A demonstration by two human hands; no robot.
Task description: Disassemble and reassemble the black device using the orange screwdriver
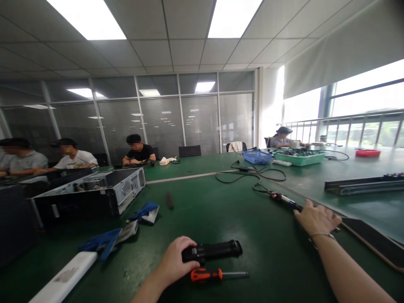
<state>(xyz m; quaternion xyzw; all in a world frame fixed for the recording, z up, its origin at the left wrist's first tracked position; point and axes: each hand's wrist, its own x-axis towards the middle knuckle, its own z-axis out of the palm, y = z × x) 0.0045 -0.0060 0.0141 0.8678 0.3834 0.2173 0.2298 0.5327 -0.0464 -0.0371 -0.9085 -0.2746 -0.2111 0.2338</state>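
left hand [178,256] clamped on the left end of a black handheld tool [221,250], its long axis running rightward; orange screwdriver [206,275] roughly parallel on the near side, left hand nearer. right hand [317,219] lies over a corded tool [287,200], slanting far-left to near-right on the green table [252,227]; finger closure there, cannot tell.

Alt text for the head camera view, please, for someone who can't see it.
A person's left hand holds a black tool beside an orange screwdriver on a green table, while the right hand covers part of a corded tool. A computer case sits at left.
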